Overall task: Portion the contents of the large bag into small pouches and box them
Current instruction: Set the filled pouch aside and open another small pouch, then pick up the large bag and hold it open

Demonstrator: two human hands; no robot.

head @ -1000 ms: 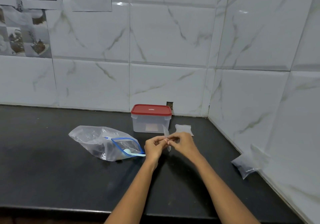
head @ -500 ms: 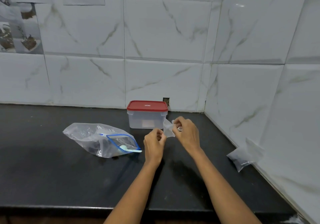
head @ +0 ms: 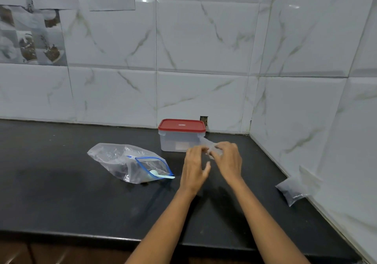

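1. A small clear plastic pouch (head: 206, 143) is held up above the black stone counter (head: 61, 192), just in front of the right end of the box. It is thin, see-through and blurred, so whether anything is in it cannot be told.
2. The right hand (head: 227, 158) has its fingers curled over the pouch and pinches its lower part.
3. The left hand (head: 194, 167) is beside the right, its fingers bent toward the pouch's near edge; blur hides the fingertips, so whether it grips the film cannot be told.
4. The large clear zip bag with a blue seal strip (head: 126, 161) lies on its side on the counter, left of the hands and apart from them. Its mouth faces right and gapes open; dark contents show through the crumpled film.
5. A pale green plastic spoon (head: 161, 174) lies in the bag's mouth, its handle poking out to the right.
6. The translucent rectangular plastic box with a red lid (head: 181, 135) stands against the white marble-patterned wall tiles (head: 204, 39), lid on.
7. A filled small clear pouch with dark contents (head: 292, 191) leans at the foot of the right-hand wall, well apart from the hands.
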